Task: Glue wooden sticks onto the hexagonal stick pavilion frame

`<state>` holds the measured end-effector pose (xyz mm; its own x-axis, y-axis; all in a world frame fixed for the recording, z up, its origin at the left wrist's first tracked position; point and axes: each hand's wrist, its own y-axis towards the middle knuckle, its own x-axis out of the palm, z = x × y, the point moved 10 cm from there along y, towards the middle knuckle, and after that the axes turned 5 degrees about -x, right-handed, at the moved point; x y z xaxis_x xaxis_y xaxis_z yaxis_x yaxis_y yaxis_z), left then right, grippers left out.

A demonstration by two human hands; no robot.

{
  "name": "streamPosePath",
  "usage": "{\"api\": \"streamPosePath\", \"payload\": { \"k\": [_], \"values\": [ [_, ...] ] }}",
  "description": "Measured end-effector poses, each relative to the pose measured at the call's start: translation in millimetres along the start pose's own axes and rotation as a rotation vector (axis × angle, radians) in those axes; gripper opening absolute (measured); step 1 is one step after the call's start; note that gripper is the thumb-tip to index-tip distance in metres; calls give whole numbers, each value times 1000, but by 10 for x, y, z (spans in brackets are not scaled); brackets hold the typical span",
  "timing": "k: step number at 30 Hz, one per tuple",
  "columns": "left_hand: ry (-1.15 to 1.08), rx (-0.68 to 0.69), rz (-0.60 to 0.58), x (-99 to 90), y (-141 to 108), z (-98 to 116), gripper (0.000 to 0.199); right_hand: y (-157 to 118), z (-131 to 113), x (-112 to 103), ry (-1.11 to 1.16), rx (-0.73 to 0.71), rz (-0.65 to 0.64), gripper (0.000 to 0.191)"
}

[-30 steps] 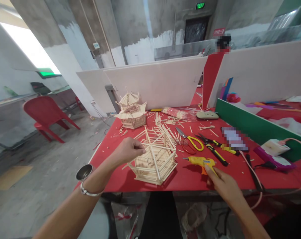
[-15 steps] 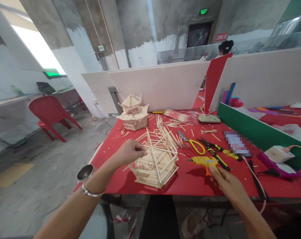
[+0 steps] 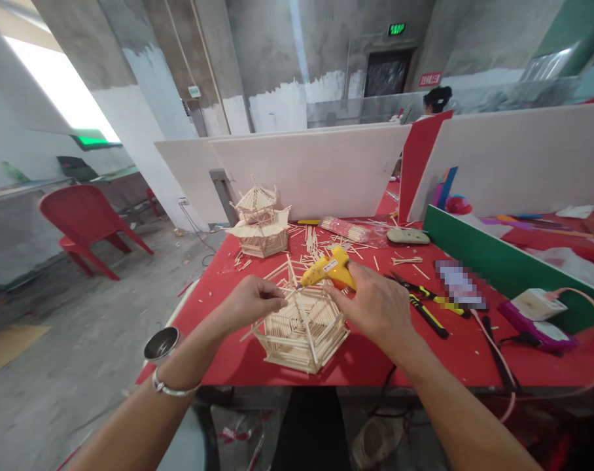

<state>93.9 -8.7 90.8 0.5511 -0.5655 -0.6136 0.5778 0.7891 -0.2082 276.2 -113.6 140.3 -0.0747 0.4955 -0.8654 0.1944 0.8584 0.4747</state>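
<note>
The right hand (image 3: 383, 306), gripping the glue gun (image 3: 325, 268), has moved over the stick frame (image 3: 297, 356) on the red tabletop (image 3: 451, 360). The left hand (image 3: 249, 303) stays pinched there; I can't tell on what.

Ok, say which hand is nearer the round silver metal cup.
Left. The left hand is right of the cup, at the pale wooden frame; the right hand, holding the yellow glue gun, is farther right.

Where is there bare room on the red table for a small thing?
The red tabletop looks mostly bare in two patches: between the pagoda model and the left hand, and in front of the pliers, beside the right forearm. It is crowded at the stick frame: glue gun above, loose sticks and a stick packet behind.
</note>
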Motion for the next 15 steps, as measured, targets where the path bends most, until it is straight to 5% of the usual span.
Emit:
{"api": "streamPosePath", "payload": {
  "k": [15],
  "values": [
    [59, -35, -5, 22, 3, 17, 26, -31, -136, -114, -46, -72, 70, 27]
  ]
}}
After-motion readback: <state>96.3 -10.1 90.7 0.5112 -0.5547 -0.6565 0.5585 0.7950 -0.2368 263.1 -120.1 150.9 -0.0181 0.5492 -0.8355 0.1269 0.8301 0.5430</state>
